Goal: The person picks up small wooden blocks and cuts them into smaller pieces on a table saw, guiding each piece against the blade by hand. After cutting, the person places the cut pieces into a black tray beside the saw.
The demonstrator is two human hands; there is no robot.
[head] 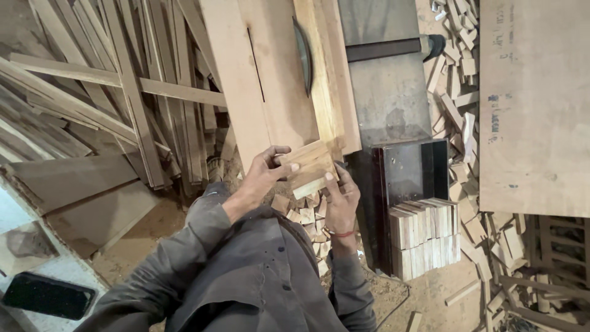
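Wooden block bundle (309, 167) sits at the near edge of the saw tabletop (276, 92), held in the grip of left hand (265, 172) and right hand (341, 197). Loose blocks may slip toward the blade (304, 55).

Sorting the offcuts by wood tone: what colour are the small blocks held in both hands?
Pale tan bare wood blocks; the head view shows them best.
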